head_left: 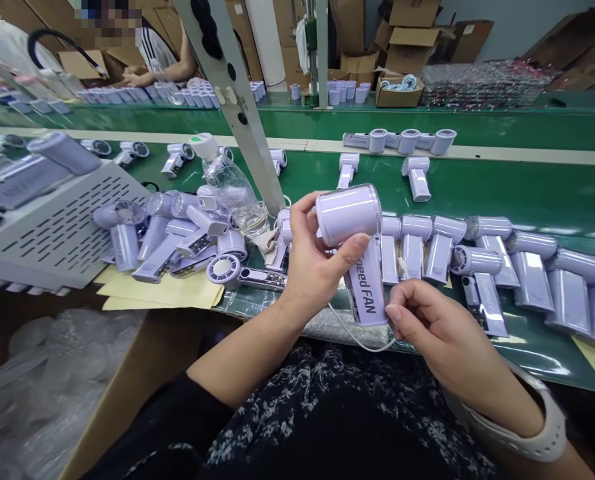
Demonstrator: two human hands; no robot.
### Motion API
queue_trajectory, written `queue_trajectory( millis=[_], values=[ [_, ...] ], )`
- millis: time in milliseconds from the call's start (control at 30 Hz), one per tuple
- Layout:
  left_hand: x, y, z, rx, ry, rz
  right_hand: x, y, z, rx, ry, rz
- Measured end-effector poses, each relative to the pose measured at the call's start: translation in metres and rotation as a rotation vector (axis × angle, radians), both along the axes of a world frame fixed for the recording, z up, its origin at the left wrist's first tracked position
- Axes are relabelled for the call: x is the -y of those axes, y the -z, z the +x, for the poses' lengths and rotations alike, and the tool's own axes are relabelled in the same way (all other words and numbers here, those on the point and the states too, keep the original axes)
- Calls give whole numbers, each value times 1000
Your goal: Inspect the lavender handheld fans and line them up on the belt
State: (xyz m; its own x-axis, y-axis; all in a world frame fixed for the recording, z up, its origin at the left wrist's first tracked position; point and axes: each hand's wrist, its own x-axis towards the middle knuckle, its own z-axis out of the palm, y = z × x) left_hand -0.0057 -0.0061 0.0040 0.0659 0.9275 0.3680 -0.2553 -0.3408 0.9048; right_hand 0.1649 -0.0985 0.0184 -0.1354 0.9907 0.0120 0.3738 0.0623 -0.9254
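In the head view, my left hand is wrapped round a lilac handheld fan, thumb across the neck below its round head. The fan is held with its handle down, and dark lettering ending in "FAN" faces me. Close by the handle's lower right edge, my right hand is closed in a pinch on a thin white cable. The cable loops below the fan between both hands. A small white cable end shows just above my right fingers. Whether my right fingertips touch the handle is hard to tell.
A row of lilac fans lies right, and a heap of fans left, beside a grey perforated metal box. A plastic bottle leans near a slanted metal post. More fans lie on the green belt. Co-workers sit beyond.
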Motion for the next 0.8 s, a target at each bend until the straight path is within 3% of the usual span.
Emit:
queue_trajectory(
  millis=[133,200,333,533,667,800],
  values=[
    [-4,5,0,63,22,-12,4,1,5,-241,-66,-97],
    [-6,8,0,64,11,-9,5,0,5,-260,-56,-104],
    [-7,9,1,4,-20,23,6,0,0,-69,49,18],
    [3,-2,-2,-134,-176,246,8,5,-6,155,139,197],
    [13,-10,-4,-173,-246,341,8,6,-6,171,140,221],
    [22,-14,-6,-164,-257,417,6,5,-5,119,102,149]
  ],
)
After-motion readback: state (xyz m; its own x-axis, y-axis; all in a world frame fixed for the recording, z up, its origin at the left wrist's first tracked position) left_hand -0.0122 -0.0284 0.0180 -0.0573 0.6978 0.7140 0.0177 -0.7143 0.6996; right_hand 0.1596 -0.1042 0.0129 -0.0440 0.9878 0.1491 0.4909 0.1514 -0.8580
